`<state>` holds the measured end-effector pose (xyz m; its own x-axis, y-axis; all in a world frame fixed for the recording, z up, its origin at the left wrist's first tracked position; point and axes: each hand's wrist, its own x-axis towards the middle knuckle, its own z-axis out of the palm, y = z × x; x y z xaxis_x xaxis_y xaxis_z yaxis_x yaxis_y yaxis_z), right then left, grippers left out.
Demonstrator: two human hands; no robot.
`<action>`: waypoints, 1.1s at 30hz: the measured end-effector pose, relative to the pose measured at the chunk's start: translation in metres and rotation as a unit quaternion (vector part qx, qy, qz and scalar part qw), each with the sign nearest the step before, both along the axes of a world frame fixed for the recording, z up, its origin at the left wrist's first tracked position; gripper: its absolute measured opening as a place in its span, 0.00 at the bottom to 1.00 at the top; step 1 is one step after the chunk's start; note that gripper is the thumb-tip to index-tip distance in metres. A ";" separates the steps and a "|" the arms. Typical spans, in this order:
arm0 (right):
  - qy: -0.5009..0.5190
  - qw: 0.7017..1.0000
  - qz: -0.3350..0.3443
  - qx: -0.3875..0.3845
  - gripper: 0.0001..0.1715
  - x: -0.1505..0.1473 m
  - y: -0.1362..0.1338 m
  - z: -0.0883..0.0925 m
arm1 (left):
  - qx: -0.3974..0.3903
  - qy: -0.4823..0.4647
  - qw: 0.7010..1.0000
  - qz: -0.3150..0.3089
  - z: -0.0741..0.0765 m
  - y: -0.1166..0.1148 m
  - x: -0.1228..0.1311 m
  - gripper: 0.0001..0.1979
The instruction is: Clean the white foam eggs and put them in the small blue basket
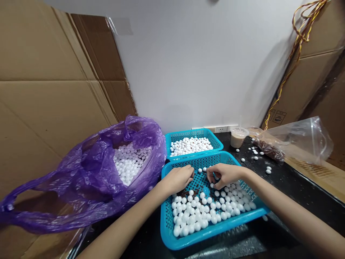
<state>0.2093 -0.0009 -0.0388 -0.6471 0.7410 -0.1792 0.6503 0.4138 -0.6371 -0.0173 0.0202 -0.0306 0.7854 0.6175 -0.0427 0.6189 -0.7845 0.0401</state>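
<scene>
So from the head cam, both hands were working inside the near blue plastic basket (212,233), which sat on a black tabletop (299,189). The white balls (193,212) were in there, bunched along the near side from about 3 o'clock round to 9, with a few strays toward 12. The left hand (180,180) was over at 10 o'clock, fingers curled under, right by some dark brown bits (185,192); couldn't tell if it had anything. The right hand (225,175) was at 1 o'clock, fingers bent down beside a ball, and I honestly couldn't tell if it was pinching it. A second blue basket (219,145) full of balls stood at 11 o'clock, a purple plastic bag (88,172) with more at 9 to 10, a lidded plastic cup (237,141) at 1, and a clear plastic bag (304,138) at 2.
</scene>
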 end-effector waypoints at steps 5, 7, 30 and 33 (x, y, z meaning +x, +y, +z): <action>0.013 1.000 -0.007 0.015 0.07 0.000 0.000 -0.003 | -0.006 -0.011 1.000 -0.007 -0.003 0.001 0.001 0.03; 0.027 0.999 -0.028 0.029 0.05 0.000 0.002 -0.004 | -0.011 -0.013 1.000 -0.017 -0.003 0.001 0.001 0.02; 0.125 0.986 -0.096 0.060 0.07 0.008 0.014 -0.007 | -0.060 -0.046 0.995 -0.072 0.004 0.007 0.008 0.06; 0.186 0.976 -0.100 0.055 0.10 0.006 0.014 -0.004 | -0.050 -0.097 0.989 -0.103 0.006 0.006 0.010 0.06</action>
